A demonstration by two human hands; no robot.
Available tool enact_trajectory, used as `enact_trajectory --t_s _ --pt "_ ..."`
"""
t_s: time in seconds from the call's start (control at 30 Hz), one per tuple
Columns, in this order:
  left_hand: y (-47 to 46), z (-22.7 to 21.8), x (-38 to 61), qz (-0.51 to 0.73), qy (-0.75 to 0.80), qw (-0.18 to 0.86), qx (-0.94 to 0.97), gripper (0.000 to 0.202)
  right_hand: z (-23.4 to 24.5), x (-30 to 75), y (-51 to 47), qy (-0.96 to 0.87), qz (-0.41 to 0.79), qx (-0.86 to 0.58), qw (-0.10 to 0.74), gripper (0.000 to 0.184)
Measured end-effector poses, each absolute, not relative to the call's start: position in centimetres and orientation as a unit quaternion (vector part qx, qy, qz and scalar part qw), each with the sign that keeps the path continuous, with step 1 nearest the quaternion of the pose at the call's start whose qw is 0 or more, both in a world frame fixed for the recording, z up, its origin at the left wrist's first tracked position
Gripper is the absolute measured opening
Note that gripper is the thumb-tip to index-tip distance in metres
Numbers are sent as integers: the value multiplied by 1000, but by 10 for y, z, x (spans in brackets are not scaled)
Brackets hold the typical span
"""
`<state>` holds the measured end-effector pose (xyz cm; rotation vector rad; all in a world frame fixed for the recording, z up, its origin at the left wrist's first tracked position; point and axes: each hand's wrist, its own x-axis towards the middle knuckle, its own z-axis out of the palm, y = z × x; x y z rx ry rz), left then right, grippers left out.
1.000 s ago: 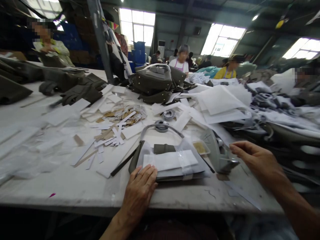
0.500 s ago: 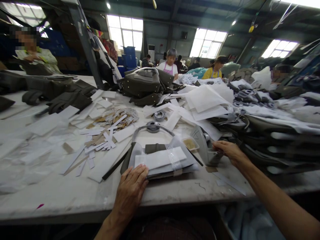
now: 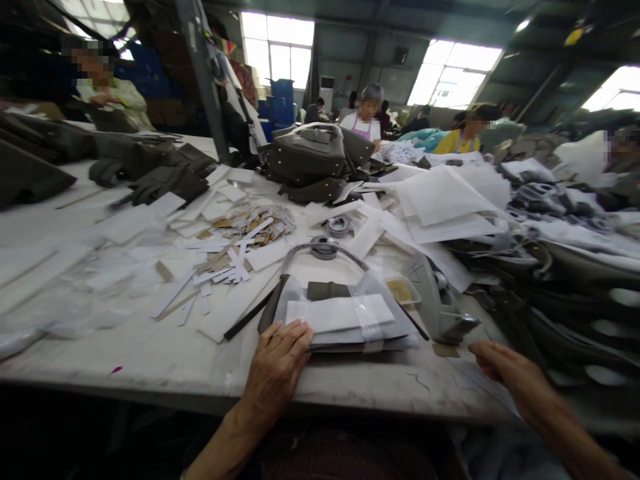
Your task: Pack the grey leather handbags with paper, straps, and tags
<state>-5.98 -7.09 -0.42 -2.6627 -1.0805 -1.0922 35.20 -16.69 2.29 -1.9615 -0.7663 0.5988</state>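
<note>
A dark olive handbag (image 3: 327,291) lies in front of me, its arched handle wrapped and pointing away. White and grey padding sheets (image 3: 340,315) cover its front, with a strip of clear tape (image 3: 364,313) across them. My left hand (image 3: 283,353) rests flat on the bag's near left corner, fingers stretched out. To the bag's right stands a grey tape dispenser (image 3: 430,300) marked with an X. My right hand (image 3: 513,373) is just right of the dispenser, apart from it, fingers curled together; anything they pinch is too small to make out.
A small clear tray (image 3: 403,291) sits between bag and dispenser. Paper strips (image 3: 225,267) and white sheets (image 3: 445,193) litter the table. Dark bags are piled at the back (image 3: 310,160) and right (image 3: 565,313). Several people work farther off.
My right hand has left the tape dispenser and moved right and toward me. My left hand stays on the bag. The whole view has shifted slightly.
</note>
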Motion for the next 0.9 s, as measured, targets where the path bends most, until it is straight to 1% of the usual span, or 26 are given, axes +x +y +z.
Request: enact_trajectory --t_s 0.1,0.17,0.27,0.37,0.43,0.53,0.6,0.63,0.7,0.83,0.87,0.9 --pt "-74 -3 -59 -336 -363 20 -869 29 62 324 -143 -413 307 -768 381 37" --pt "-75 -2 -58 -327 -374 12 -868 29 93 288 -115 -495 380 -725 293 38" --pt "-75 -3 -57 -325 -384 -2 -864 27 127 220 -65 -662 406 -602 187 29" --pt "-76 -4 -56 -326 -388 -2 -862 25 135 158 -16 -768 410 -487 75 19" --pt "-76 -6 -56 -324 -392 -1 -861 25 128 129 13 -811 388 -438 -1 13" --pt "-76 -8 -56 -323 -396 -5 -859 25 112 101 46 -860 274 -418 -100 2" --pt "-76 -10 -57 -325 -397 -9 -858 25 103 89 60 -877 185 -416 -153 8" --pt "-76 -11 -57 -326 -397 -12 -858 25 99 85 64 -884 155 -407 -171 11" --pt "-76 -11 -57 -326 -396 -17 -858 25 94 79 70 -898 126 -381 -179 16" --pt "-76 -13 -58 -324 -395 -16 -859 27 90 73 72 -934 101 -309 -151 36" --pt "-76 -14 -58 -325 -395 -17 -859 28 89 73 72 -942 88 -290 -146 37" --pt "-76 -14 -58 -328 -397 -19 -857 28 88 74 74 -949 72 -275 -139 35"
